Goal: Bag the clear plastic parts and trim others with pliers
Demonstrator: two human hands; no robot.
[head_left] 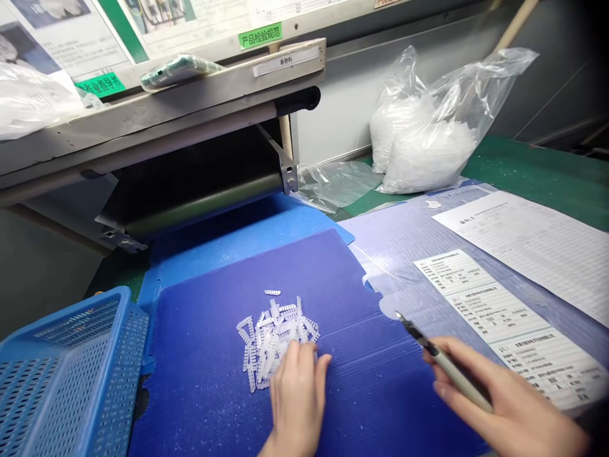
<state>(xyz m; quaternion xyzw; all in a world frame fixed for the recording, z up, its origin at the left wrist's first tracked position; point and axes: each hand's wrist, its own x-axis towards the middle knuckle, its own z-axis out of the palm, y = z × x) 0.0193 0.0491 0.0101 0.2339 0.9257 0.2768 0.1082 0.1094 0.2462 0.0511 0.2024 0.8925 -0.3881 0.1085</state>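
Observation:
A loose pile of small translucent white toothed plastic strips lies on the dark blue sheet, with one strip apart just beyond it. At the near edge of the pile, my left hand rests with its fingers bent over the strips. Its thumb stands away from the fingers, and I see nothing gripped between them. Further right, my right hand is closed around a craft knife with a grey handle and dark front. The knife's metal tip points forward and left, above the sheet.
A blue perforated basket stands at the left. Behind the sheet is a conveyor belt end. Clear bags of white parts stand at the back right. Printed labels and a paper sheet lie at the right.

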